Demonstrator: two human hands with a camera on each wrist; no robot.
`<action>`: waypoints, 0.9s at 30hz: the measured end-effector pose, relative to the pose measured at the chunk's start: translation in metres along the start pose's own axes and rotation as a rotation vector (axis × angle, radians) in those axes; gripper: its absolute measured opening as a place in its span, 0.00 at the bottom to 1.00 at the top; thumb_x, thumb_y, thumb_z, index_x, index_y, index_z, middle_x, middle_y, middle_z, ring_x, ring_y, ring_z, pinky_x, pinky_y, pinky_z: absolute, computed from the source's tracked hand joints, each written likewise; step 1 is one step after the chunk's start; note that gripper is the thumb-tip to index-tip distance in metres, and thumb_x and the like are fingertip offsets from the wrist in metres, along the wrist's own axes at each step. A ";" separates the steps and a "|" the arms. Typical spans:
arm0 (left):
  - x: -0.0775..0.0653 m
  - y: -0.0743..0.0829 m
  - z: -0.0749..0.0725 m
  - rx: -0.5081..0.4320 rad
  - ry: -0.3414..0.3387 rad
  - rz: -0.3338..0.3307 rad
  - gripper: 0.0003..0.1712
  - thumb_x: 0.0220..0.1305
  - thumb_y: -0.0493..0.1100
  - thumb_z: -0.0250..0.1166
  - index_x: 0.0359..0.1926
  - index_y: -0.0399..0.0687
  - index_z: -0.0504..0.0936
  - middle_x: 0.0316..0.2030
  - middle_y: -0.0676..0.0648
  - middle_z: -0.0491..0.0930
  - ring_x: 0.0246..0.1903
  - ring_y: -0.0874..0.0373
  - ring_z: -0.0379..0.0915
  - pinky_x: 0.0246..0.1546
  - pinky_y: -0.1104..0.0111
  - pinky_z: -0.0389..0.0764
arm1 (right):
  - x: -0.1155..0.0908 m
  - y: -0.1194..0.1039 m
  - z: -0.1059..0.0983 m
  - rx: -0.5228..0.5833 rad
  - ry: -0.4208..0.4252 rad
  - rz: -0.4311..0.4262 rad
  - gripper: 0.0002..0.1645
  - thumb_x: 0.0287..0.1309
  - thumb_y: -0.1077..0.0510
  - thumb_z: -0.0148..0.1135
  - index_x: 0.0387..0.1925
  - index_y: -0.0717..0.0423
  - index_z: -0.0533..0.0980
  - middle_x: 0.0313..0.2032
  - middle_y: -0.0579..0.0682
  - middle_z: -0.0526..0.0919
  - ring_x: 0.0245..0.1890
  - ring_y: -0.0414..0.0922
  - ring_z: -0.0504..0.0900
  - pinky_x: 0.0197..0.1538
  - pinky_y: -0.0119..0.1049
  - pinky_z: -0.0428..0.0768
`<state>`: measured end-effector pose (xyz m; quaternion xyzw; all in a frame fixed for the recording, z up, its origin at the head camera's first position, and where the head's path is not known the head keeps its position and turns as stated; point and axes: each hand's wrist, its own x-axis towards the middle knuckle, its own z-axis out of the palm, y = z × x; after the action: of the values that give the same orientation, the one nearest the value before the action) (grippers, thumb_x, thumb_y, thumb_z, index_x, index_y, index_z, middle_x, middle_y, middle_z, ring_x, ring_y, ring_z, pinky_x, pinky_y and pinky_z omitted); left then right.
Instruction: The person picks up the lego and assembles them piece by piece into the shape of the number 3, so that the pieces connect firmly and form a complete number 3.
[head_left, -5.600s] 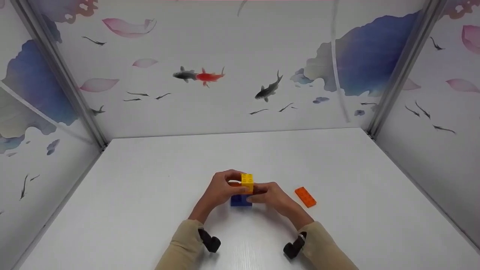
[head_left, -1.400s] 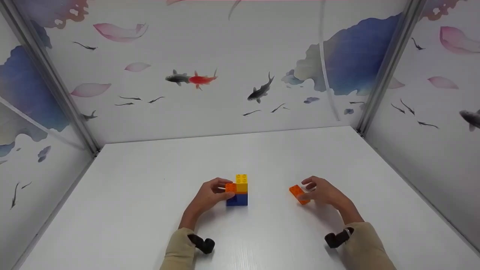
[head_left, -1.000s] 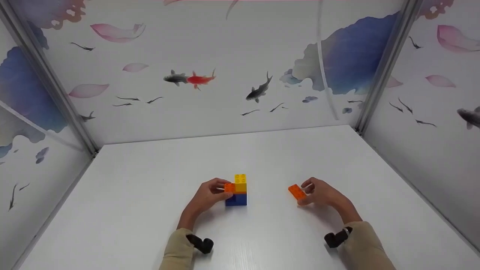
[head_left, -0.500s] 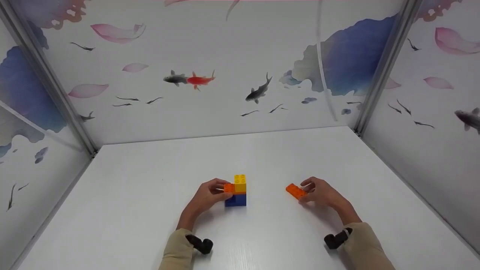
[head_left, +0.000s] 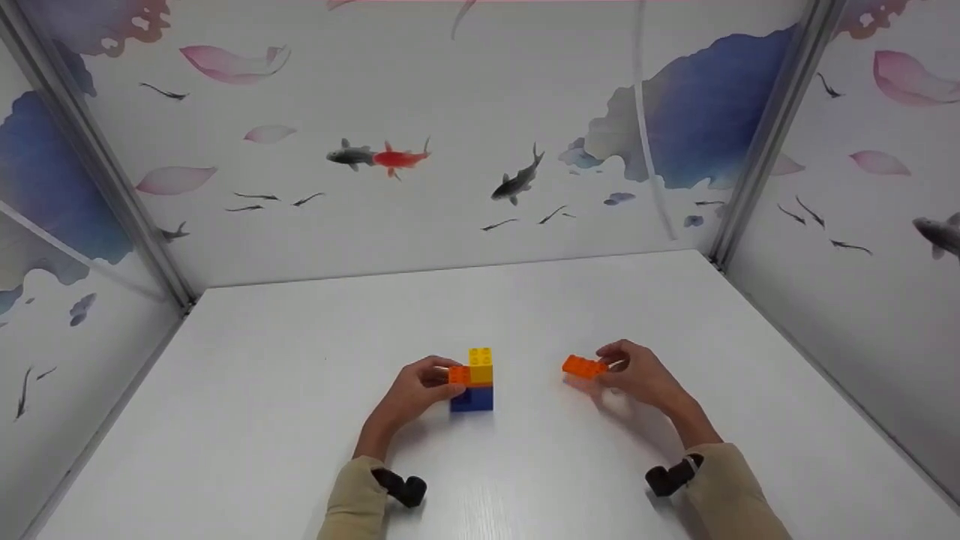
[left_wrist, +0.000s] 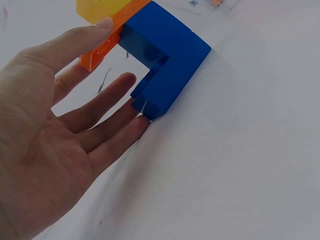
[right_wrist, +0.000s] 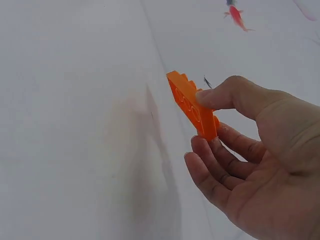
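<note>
A small stack of toy building bricks stands on the white table (head_left: 300, 345). Blue bricks (head_left: 481, 399) form its base, an orange brick (head_left: 458, 375) lies across them, and a yellow brick (head_left: 480, 367) tops the right side. My left hand (head_left: 416, 388) pinches the overhanging left end of that orange brick; in the left wrist view the thumb presses it and other fingertips reach the blue base (left_wrist: 180, 75). To the right, my right hand (head_left: 641, 379) pinches a loose flat orange brick (head_left: 581, 366) by one end, raised off the table, its hollow underside showing in the right wrist view.
White panels (head_left: 450, 90) printed with fish and petals enclose the table at the back and both sides. Grey metal posts (head_left: 765, 142) stand at the rear corners. Black wrist devices (head_left: 409, 491) sit at both beige sleeves.
My right hand has gone from the stack to the flat orange brick, taken hold of it, turned it and lifted it off the table. My left hand stays at the stack.
</note>
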<state>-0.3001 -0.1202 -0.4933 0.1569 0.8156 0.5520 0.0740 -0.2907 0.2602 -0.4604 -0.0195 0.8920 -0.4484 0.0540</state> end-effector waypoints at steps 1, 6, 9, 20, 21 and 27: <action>0.000 0.000 0.000 0.000 -0.001 0.003 0.25 0.62 0.56 0.70 0.57 0.51 0.80 0.56 0.41 0.82 0.54 0.50 0.79 0.59 0.56 0.81 | 0.000 -0.002 0.000 0.007 0.007 -0.018 0.26 0.60 0.59 0.67 0.59 0.62 0.72 0.56 0.60 0.79 0.51 0.51 0.79 0.56 0.41 0.84; -0.001 0.000 -0.001 0.011 0.005 -0.004 0.25 0.62 0.57 0.70 0.57 0.52 0.80 0.55 0.42 0.82 0.53 0.51 0.79 0.58 0.56 0.81 | -0.004 -0.015 0.003 0.037 0.042 -0.109 0.26 0.61 0.59 0.67 0.58 0.64 0.73 0.55 0.61 0.80 0.51 0.51 0.80 0.54 0.39 0.85; -0.001 -0.001 -0.001 0.015 0.006 -0.015 0.26 0.62 0.58 0.70 0.57 0.53 0.80 0.55 0.43 0.82 0.52 0.51 0.78 0.59 0.55 0.81 | -0.006 -0.023 0.005 0.046 0.060 -0.158 0.24 0.61 0.60 0.67 0.57 0.63 0.74 0.54 0.60 0.81 0.51 0.51 0.81 0.52 0.37 0.85; -0.001 0.004 0.000 -0.001 -0.014 -0.021 0.26 0.63 0.57 0.69 0.57 0.52 0.78 0.57 0.41 0.81 0.56 0.48 0.79 0.61 0.54 0.80 | -0.012 -0.059 0.013 0.100 0.041 -0.258 0.22 0.60 0.60 0.67 0.55 0.60 0.75 0.54 0.58 0.82 0.50 0.51 0.82 0.51 0.37 0.86; -0.001 0.004 0.000 -0.009 -0.018 -0.021 0.26 0.63 0.57 0.69 0.57 0.52 0.78 0.58 0.41 0.81 0.57 0.47 0.79 0.61 0.54 0.80 | -0.012 -0.062 0.014 0.099 0.040 -0.264 0.22 0.60 0.61 0.67 0.55 0.60 0.75 0.54 0.58 0.82 0.50 0.51 0.82 0.51 0.37 0.86; -0.001 0.005 0.002 -0.036 -0.031 -0.022 0.26 0.64 0.57 0.68 0.57 0.51 0.77 0.60 0.41 0.80 0.60 0.45 0.77 0.63 0.52 0.78 | -0.010 -0.079 0.024 0.098 0.049 -0.274 0.21 0.61 0.61 0.67 0.55 0.58 0.76 0.54 0.57 0.82 0.51 0.51 0.82 0.53 0.42 0.86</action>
<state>-0.2981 -0.1168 -0.4896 0.1552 0.8058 0.5635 0.0955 -0.2791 0.1952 -0.4107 -0.1277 0.8590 -0.4950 -0.0286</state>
